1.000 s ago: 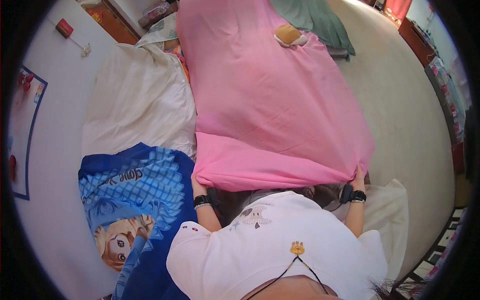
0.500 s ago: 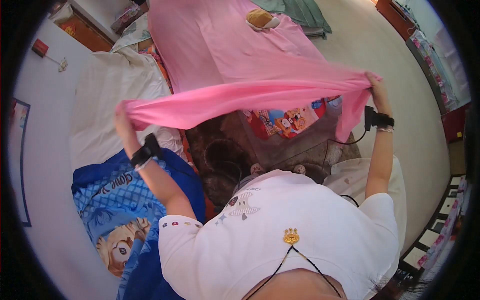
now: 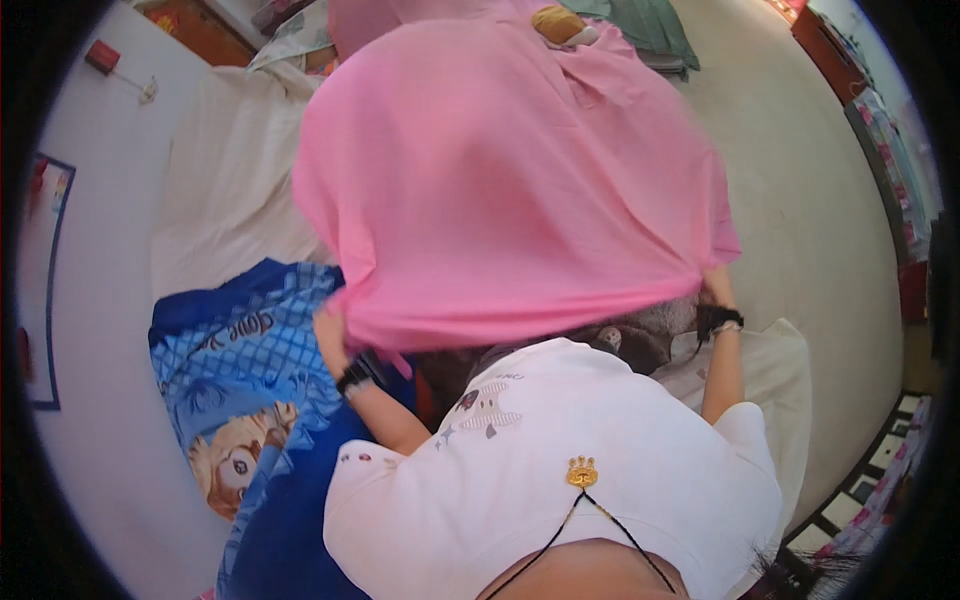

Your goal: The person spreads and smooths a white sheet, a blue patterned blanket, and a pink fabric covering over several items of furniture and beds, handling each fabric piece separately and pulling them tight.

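A large pink sheet (image 3: 500, 190) billows out in front of me, its near edge stretched between my hands. At the near left corner, my left hand (image 3: 332, 325) is closed on the edge. On the other side my right hand (image 3: 717, 287) grips the near right corner; its fingers are partly hidden by the cloth. Air lifts the middle of the sheet, and its far part lies flat. Beneath the near edge a brown furry blanket (image 3: 640, 335) peeks out.
A blue blanket with a cartoon dog (image 3: 250, 400) lies at my left, beside a cream sheet (image 3: 225, 170) along the wall. A tan and white plush item (image 3: 563, 27) rests at the far end, near folded green cloth (image 3: 645, 35). Pale floor (image 3: 800, 200) stretches along the right.
Both hands have come down and nearer to me, pulling the pink edge along. The sheet has puffed up and now covers the patterned red and blue cloth.
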Demonstrator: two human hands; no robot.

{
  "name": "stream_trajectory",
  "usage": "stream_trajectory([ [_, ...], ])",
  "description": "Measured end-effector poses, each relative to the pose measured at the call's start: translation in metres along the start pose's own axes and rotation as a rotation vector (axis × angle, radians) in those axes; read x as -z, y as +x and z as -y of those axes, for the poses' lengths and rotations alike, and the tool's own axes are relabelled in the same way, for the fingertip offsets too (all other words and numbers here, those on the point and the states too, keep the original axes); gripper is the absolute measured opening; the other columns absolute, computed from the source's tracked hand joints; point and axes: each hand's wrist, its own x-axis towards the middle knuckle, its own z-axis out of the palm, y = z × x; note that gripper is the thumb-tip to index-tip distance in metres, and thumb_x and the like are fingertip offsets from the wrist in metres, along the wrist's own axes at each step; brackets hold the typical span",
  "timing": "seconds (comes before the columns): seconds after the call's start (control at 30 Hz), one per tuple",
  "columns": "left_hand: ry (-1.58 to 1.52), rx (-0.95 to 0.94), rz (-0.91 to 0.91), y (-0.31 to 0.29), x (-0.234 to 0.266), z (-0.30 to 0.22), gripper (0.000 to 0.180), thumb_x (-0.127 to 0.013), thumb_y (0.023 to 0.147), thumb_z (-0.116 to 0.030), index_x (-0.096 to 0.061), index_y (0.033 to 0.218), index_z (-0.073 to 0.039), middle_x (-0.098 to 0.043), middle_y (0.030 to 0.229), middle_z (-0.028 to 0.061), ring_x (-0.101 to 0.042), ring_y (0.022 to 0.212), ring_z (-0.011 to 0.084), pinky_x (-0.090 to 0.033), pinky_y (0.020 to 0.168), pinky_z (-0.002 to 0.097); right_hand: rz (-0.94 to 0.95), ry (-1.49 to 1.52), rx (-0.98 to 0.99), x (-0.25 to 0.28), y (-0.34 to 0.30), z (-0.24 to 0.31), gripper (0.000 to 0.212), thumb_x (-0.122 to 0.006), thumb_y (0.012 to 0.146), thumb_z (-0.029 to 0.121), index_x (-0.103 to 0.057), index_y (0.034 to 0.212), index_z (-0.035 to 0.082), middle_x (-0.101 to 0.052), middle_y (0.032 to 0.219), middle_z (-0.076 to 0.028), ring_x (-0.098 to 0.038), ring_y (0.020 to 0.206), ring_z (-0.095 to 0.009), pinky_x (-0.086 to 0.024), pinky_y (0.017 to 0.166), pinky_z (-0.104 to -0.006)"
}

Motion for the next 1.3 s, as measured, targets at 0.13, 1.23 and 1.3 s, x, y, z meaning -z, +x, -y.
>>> stream_trajectory([
  [0.13,-0.497,0.140,-0.250,0.078,0.140,-0.128,0.023,-0.043,0.071,-0.018,-0.049,0.074,0.004,-0.052,0.063,0.0132,-0.047,0.055,0.0201,-0.037,0.048,0.0317,0.060,0.639,0.185,0.083,-0.012,0.157,0.030,-0.046,0.072,0.025,-0.049,0.086,-0.001,-0.051,0.078,-0.006,-0.048,0.066,-0.013,-0.039,0.059,-0.0249],
  [1.23,-0.052,0.552,0.762,-0.072,-0.012,-0.035,0.040,-0.056,0.058,-0.029,-0.053,0.083,0.003,-0.055,0.073,0.0143,-0.053,0.066,0.0231,-0.039,0.058,0.0332,-0.044,1.162,-0.438,0.025,-0.079,-0.016,0.044,-0.054,0.066,0.018,-0.038,0.102,-0.003,-0.045,0.099,-0.012,-0.043,0.090,-0.021,-0.034,0.078,-0.0307],
  [1.3,0.127,0.630,1.104,-0.080,-0.023,-0.041,0.048,-0.060,0.056,-0.031,-0.051,0.088,0.004,-0.055,0.080,0.0141,-0.052,0.071,0.0211,-0.039,0.061,0.0331,0.215,0.900,-0.656,0.029,-0.093,-0.001,0.042,-0.055,0.066,0.018,-0.040,0.101,0.001,-0.046,0.099,-0.009,-0.045,0.090,-0.020,-0.037,0.076,-0.0290],
])
